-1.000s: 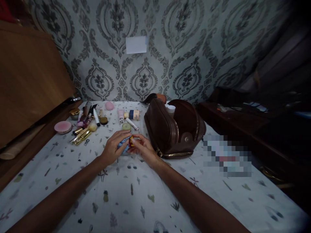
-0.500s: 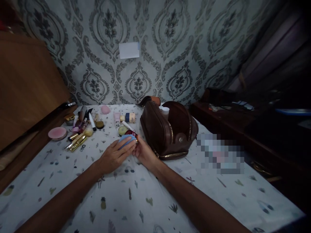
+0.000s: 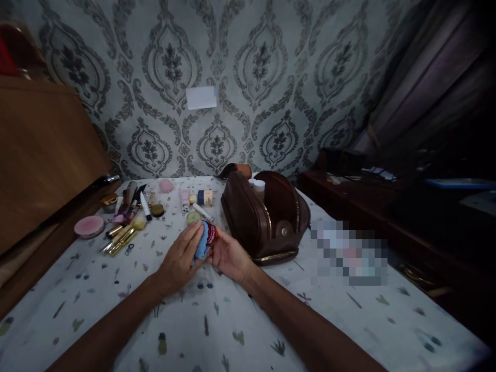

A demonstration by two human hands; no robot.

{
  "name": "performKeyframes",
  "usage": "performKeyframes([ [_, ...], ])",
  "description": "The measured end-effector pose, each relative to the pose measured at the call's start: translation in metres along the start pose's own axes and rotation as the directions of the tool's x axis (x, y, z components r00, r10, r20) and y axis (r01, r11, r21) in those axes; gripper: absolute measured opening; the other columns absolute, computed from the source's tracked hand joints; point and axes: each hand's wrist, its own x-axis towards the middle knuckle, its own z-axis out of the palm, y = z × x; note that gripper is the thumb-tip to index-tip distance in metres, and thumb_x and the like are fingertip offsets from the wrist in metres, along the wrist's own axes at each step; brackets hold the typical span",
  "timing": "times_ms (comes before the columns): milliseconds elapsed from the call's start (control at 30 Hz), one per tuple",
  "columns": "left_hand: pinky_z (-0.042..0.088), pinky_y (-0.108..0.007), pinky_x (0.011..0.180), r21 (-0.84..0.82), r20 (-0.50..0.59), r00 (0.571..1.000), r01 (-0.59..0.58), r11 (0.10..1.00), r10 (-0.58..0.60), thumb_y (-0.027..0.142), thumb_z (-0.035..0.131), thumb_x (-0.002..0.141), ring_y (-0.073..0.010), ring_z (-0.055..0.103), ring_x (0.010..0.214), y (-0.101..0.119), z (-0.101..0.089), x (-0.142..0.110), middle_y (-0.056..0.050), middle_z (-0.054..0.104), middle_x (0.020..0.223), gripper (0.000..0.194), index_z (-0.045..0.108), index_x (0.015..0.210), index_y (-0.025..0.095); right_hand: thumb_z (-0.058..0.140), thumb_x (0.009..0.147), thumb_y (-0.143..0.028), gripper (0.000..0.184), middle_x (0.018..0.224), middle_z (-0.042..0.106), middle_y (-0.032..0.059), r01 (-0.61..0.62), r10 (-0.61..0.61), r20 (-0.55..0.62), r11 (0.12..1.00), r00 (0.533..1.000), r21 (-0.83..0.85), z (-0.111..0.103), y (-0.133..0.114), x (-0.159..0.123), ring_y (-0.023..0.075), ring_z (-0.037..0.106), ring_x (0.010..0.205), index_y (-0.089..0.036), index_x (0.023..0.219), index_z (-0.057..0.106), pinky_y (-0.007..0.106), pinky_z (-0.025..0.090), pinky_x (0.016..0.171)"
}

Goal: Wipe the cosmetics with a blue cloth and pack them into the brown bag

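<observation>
My left hand [image 3: 177,261] is closed on a folded light-blue cloth [image 3: 201,245], pressing it against a small container [image 3: 211,234] with a dark red label and an orange-brown end. My right hand [image 3: 231,257] grips that container from the right side; its lower part is hidden by my fingers. Just beyond my hands lie a pale green round pot [image 3: 194,217] and a white tube [image 3: 202,211]. To the right stands a brown toiletry bag [image 3: 245,214], unzipped, with white-capped bottles [image 3: 259,187] inside.
On the left of the patterned sheet [image 3: 209,320] lie several cosmetics, including a pink compact [image 3: 89,226] and gold tubes [image 3: 123,242]. A pink sponge [image 3: 166,185], a pink tube [image 3: 184,200] and a cream bottle [image 3: 205,197] lie farther back. A wooden panel [image 3: 46,155] borders the left.
My hands have turned the container, so more of its red label shows. The cloth has shifted from over its top to its left side. The camera view has tilted slightly upward.
</observation>
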Motion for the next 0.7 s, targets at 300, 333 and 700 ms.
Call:
performKeyframes([
  [300,0.041,-0.049,0.111,-0.408,0.139,0.855,0.510,0.758,-0.501,0.039,0.053,0.095,-0.0299,0.049,0.134,-0.008,0.003,-0.003,-0.014,0.053,0.141,0.064,0.030,0.153,0.024,0.085,0.071,-0.036,0.041,0.088,0.072,0.0006,0.193,-0.191,0.025,0.977,0.981,-0.096,0.006,0.004,-0.004,0.0115,0.066,0.070,-0.020,0.103,0.063,0.022,0.051,0.064],
  [333,0.041,-0.048,0.111,-0.450,0.173,0.828,0.548,0.705,-0.533,0.041,0.055,0.094,-0.0299,0.050,0.133,-0.009,0.003,-0.003,-0.013,0.055,0.139,0.063,0.035,0.151,0.023,0.085,0.071,-0.037,0.043,0.089,0.071,0.0006,0.214,-0.212,0.029,0.970,0.977,-0.119,0.007,0.004,-0.004,0.0113,0.065,0.070,-0.020,0.103,0.063,0.023,0.051,0.065],
  [700,0.055,-0.040,0.094,-0.595,0.340,0.639,0.715,0.368,-0.690,0.055,0.076,0.067,-0.0302,0.067,0.108,-0.005,-0.015,0.022,-0.008,0.073,0.115,0.057,0.066,0.112,0.020,0.063,0.090,-0.045,0.050,0.128,0.060,0.0109,0.505,-0.537,0.340,0.195,0.772,-0.841,0.028,-0.025,-0.028,0.0242,0.058,0.115,-0.023,0.133,0.054,0.037,0.047,0.097],
])
